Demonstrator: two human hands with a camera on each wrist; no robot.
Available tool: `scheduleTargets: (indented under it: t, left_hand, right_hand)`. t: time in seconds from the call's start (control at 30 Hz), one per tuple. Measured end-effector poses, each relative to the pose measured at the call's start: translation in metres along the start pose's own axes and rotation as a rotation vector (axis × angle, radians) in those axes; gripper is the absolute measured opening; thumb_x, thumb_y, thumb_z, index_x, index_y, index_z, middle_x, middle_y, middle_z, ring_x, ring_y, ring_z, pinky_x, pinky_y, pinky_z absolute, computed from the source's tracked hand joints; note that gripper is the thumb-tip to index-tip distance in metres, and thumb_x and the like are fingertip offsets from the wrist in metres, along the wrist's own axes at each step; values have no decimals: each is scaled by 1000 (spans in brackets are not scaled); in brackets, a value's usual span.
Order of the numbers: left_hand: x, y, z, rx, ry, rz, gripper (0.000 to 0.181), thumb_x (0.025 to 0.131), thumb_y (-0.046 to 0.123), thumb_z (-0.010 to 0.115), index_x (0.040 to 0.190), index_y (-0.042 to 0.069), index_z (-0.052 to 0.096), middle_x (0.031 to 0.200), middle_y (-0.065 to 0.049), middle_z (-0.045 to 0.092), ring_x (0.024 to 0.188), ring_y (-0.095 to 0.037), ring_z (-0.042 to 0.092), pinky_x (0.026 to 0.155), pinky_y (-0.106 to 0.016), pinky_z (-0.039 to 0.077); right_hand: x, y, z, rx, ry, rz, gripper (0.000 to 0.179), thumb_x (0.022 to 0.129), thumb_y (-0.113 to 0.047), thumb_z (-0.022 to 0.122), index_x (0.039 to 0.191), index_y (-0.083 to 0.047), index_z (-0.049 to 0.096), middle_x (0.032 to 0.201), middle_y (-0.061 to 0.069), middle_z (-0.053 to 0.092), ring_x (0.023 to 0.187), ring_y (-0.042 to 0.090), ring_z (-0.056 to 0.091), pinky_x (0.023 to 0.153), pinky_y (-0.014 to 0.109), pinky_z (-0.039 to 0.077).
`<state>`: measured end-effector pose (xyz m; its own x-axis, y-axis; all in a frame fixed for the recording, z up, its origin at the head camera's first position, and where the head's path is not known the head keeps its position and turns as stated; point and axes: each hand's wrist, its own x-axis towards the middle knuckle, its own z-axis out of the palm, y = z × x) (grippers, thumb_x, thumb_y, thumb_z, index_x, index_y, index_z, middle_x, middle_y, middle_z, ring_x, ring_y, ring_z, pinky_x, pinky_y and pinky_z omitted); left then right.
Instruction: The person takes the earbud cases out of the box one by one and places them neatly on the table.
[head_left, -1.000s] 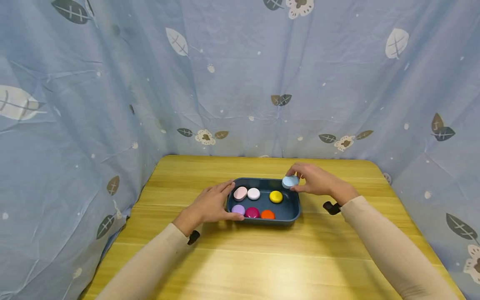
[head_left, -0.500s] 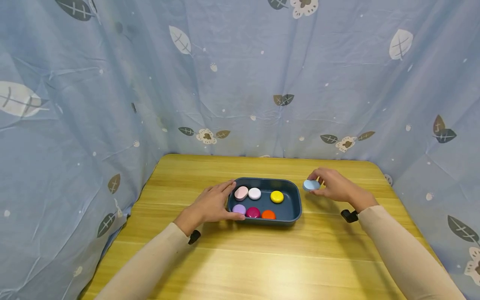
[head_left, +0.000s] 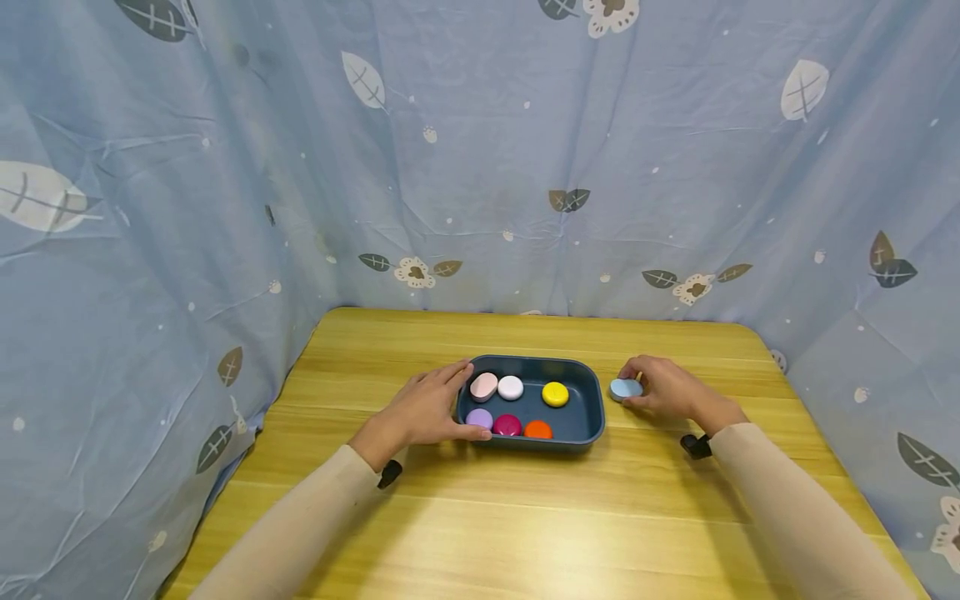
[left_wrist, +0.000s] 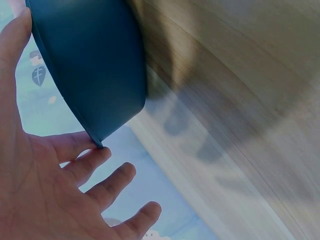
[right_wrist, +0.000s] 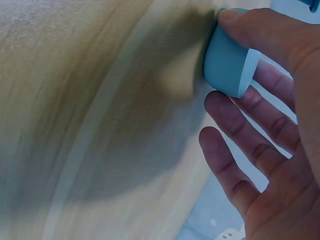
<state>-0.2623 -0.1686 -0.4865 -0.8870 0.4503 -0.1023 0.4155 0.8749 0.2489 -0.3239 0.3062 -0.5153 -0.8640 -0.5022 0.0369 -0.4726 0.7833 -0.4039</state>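
A light blue rounded block (head_left: 622, 389) with a flat, paler face is on the wooden table just right of the dark blue tray (head_left: 576, 417). My right hand (head_left: 666, 388) pinches it between thumb and fingers; in the right wrist view, the block (right_wrist: 227, 62) is right at the tabletop, with the lower fingers spread away from it. My left hand (head_left: 422, 408) spans the tray's left end, thumb at the near rim and straight fingers at the far one. Inside the tray are pale pink (head_left: 483, 386), white (head_left: 511, 387), yellow (head_left: 555, 394), lilac (head_left: 479, 419), magenta (head_left: 507, 425) and orange (head_left: 537, 429) blocks.
The wooden table (head_left: 517, 517) stretches around the tray toward me. A blue patterned curtain (head_left: 480, 150) hangs behind the table and along both sides.
My right hand has carried the light blue block from above the tray's far right corner out to the right, then lowered it to the table. The left hand stays at the tray.
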Motion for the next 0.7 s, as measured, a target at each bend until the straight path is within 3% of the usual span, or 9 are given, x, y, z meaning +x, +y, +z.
scheduleTargets:
  t: [0.2,0.37,0.5,0.7]
  left_hand:
    - [-1,-1,0,4,1,1,134,87,98,74,185,16,35,195,-5,31,175,-42,42,142,-71,34]
    - [1,1,-2,8,0,5,135,87,99,73,186,16,34,195,-5,31,175,-42,42,142,-71,33]
    - [2,2,-2,11,1,5,135,87,100,72,186,16,32,195,-5,29,176,-41,40,143,-71,32]
    - [-2,1,2,6,15,4,134,87,99,72,185,16,35,194,-6,32,175,-42,42,143,-71,33]
  right_hand:
    - [0,2,4,-9,13,-2,35,97,-26,99,122,-9,81,113,5,80,93,17,67,81,34,59]
    - [-5,-3,-1,-40,30,9,52,101,-35,95,141,-7,77,132,13,78,109,28,77,93,51,67]
    - [-6,-13,-8,-44,37,11,59,108,-38,87,156,-7,70,147,19,71,123,39,77,99,64,67]
    - [2,-38,-15,-69,67,-48,55,109,-34,86,158,-13,70,152,18,69,129,42,77,104,65,66]
